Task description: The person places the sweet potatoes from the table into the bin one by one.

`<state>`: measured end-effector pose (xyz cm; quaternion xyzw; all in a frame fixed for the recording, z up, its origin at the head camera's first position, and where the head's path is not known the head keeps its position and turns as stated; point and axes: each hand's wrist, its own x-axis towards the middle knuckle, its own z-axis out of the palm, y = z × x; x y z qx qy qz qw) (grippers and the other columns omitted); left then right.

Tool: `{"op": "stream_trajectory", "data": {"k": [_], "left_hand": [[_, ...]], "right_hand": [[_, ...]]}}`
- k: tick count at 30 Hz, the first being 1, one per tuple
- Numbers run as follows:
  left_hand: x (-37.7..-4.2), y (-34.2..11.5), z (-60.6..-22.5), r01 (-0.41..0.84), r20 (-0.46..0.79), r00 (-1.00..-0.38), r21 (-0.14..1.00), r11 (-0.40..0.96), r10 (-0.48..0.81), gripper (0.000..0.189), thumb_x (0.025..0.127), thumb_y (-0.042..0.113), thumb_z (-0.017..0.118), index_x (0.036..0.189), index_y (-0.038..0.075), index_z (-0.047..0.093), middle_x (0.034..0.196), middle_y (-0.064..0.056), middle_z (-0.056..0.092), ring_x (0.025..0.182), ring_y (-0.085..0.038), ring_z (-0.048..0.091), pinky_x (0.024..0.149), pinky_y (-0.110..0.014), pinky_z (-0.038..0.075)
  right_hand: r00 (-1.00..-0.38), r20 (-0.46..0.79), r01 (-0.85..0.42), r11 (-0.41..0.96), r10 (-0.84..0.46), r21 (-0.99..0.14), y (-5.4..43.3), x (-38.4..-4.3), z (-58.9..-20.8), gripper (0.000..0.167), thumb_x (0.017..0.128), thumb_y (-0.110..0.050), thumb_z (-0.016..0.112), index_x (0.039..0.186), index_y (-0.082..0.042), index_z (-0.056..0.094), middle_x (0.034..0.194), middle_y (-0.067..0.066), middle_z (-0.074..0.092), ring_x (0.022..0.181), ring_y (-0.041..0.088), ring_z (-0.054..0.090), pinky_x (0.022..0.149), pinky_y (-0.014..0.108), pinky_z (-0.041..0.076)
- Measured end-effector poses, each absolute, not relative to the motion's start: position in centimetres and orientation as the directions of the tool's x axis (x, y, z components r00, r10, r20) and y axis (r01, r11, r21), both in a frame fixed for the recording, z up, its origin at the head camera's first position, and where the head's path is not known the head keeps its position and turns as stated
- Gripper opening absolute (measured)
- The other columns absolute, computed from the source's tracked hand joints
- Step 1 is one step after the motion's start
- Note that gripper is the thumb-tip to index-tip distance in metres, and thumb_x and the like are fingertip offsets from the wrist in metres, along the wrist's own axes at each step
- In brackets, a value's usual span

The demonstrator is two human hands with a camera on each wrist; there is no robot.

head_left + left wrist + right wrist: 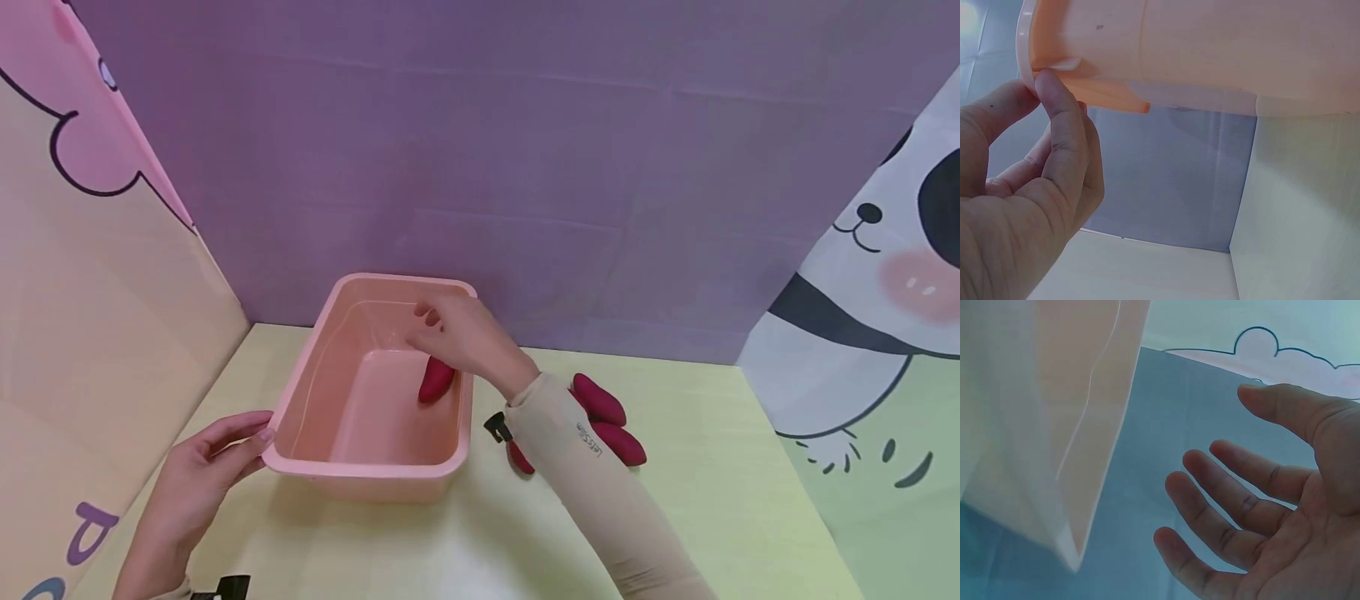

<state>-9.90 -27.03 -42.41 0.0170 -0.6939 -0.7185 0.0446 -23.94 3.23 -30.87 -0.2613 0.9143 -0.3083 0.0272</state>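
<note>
A pink plastic basin (367,471) stands on the table, its rim higher than the tabletop around it. At its near left corner my left hand (206,475) pinches the rim between thumb and fingers; the left wrist view shows this grip on the basin's lip (1024,37). My right hand (468,333) is over the basin's right side, fingers spread and relaxed, with nothing in the palm in the right wrist view. Below it, inside the basin, is a dark red sweet potato (435,382), its upper end hidden by the hand.
Right of the basin, several more dark red sweet potatoes (618,443) lie on the pale yellow table (720,483), partly covered by my right sleeve (592,475). A purple backdrop (585,167) rises behind, with printed panels at left and right.
</note>
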Motion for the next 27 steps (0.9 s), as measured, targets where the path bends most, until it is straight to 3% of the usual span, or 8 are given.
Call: {"op": "stream_trajectory", "data": {"k": [7, 11, 15, 27], "left_hand": [[-10.1, -27.0, -42.5, 0.048, 0.046, -0.994, 0.999, -0.025, -0.098, 0.026, 0.095, 0.005, 0.069, 0.121, 0.003, 0.07, 0.105, 0.004, 0.071, 0.089, -0.009, 0.069, 0.076, -0.022, 0.061], [-10.0, -27.0, -42.5, 0.049, 0.046, -0.995, 0.998, -0.028, -0.094, 0.025, 0.095, 0.005, 0.069, 0.12, 0.003, 0.07, 0.105, 0.005, 0.072, 0.089, -0.009, 0.069, 0.077, -0.022, 0.061], [-9.9, -27.0, -42.5, 0.042, 0.039, -0.996, 0.999, -0.035, -0.084, 0.025, 0.095, 0.006, 0.07, 0.12, 0.003, 0.07, 0.105, 0.005, 0.072, 0.089, -0.009, 0.07, 0.078, -0.023, 0.061], [-9.7, -27.0, -42.5, 0.06, 0.054, -0.996, 0.996, -0.073, -0.076, 0.025, 0.095, 0.003, 0.069, 0.12, 0.001, 0.07, 0.106, 0.003, 0.072, 0.09, -0.009, 0.07, 0.079, -0.024, 0.06]], "right_hand": [[-0.853, 0.189, -0.5, 0.66, -0.486, -0.561, 8.8, -22.4, -31.2, 0.036, 0.093, -0.028, 0.072, 0.123, -0.008, 0.068, 0.115, 0.006, 0.067, 0.097, 0.022, 0.063, 0.084, 0.034, 0.057], [-0.869, 0.226, -0.485, 0.663, -0.441, -0.571, 12.2, -21.2, -31.9, 0.036, 0.093, -0.025, 0.073, 0.124, -0.008, 0.067, 0.12, 0.005, 0.066, 0.1, 0.023, 0.063, 0.09, 0.039, 0.057], [-0.887, 0.264, -0.461, 0.683, -0.38, -0.566, 15.7, -19.9, -33.1, 0.036, 0.093, -0.022, 0.073, 0.126, -0.01, 0.066, 0.12, 0.004, 0.066, 0.099, 0.022, 0.064, 0.088, 0.042, 0.057], [-0.908, 0.357, -0.399, 0.705, -0.218, -0.587, 24.3, -17.4, -40.5, 0.028, 0.089, -0.011, 0.077, 0.116, -0.009, 0.07, 0.108, 0.005, 0.068, 0.094, 0.023, 0.065, 0.084, 0.048, 0.057]]}}
